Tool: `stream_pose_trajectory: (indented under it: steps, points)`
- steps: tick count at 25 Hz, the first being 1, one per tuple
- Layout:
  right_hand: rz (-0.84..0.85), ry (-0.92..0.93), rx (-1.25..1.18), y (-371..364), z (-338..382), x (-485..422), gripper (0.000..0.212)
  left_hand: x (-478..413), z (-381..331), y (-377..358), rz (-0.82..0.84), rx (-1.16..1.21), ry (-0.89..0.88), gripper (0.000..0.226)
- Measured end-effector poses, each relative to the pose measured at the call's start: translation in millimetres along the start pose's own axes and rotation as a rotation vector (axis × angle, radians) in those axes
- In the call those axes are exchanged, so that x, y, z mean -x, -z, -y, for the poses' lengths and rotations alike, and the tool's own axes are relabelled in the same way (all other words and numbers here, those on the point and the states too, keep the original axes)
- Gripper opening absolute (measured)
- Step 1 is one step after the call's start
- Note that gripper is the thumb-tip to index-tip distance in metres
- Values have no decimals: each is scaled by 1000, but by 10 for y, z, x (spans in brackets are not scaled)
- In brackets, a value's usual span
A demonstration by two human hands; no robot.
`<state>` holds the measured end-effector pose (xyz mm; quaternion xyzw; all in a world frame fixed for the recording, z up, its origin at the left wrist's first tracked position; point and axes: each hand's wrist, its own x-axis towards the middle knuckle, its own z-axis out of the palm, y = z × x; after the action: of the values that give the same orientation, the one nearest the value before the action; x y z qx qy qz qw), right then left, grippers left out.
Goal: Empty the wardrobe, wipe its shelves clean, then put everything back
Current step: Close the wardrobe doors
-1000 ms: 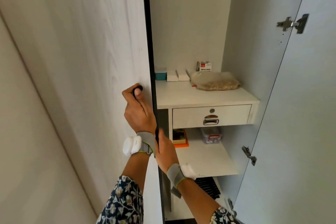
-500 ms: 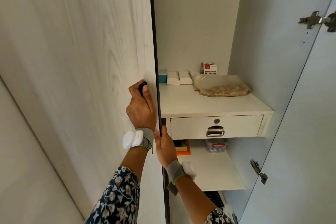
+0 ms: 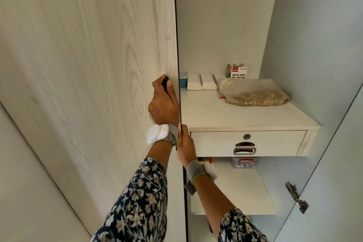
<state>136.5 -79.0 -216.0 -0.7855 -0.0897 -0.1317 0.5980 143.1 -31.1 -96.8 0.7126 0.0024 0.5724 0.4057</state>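
Pale wood grain fills the left half of the frame: it is the left door (image 3: 88,65) of the wardrobe (image 3: 216,25), seen almost edge-on. We see two hands on it. At centre, our left hand (image 3: 164,102) is curled round the one black handle (image 3: 166,80). Just below, our right hand (image 3: 186,145) grips the door's dark edge with the thumb on our side; its fingers are hidden behind the panel. Each wrist wears one grey band with a white pod. At centre right, the upper shelf (image 3: 206,112) carries six things: one teal tub (image 3: 183,79), three white boxes (image 3: 194,82) in a row, one red-and-white carton (image 3: 237,70) behind them, and one clear bag (image 3: 253,93) of beige pieces in front. Under it sits one drawer (image 3: 275,141) with one metal pull (image 3: 244,148) and one lock (image 3: 247,136). The lower shelf (image 3: 245,192) holds one clear plastic box (image 3: 242,163) with a red clasp. At lower right, the open right door (image 3: 334,163) shows one hinge (image 3: 296,199).
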Motion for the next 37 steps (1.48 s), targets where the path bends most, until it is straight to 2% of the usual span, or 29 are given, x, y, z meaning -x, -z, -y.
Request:
stream_pose_trajectory:
  steps: [3, 10, 13, 17, 20, 23, 25, 30, 37]
  points:
    - [-10, 46, -17, -40, -54, -59, 43, -21, 58, -65, -16, -9, -24, 54]
    - [14, 46, -72, -51, -90, -77, 49, -34, 97, -97, -23, -31, -50, 55]
    - [26, 10, -56, -17, -72, -70, 37, -26, 95, -84, 11, -39, -38, 56]
    - [86, -55, 36, 76, 17, -47, 33, -17, 67, 51, 183, -78, 15, 48]
    - [134, -120, 183, 221, 32, 82, 36, -32, -70, 258, 418, 55, 145, 39]
    - [118, -197, 197, 491, -3, 407, 30, 174, -76, 485, 579, 54, 156, 56]
    - [36, -183, 182, 750, 44, 749, 27, 469, -67, 698, 682, -4, 178, 59]
    - [-261, -169, 102, 1499, 241, 1471, 21, 1287, -318, 1043, 898, 51, 318, 52]
    - [-722, -49, 229, 2830, 820, 2593, 18, 2261, -1364, 1147, 1141, 262, 190, 39]
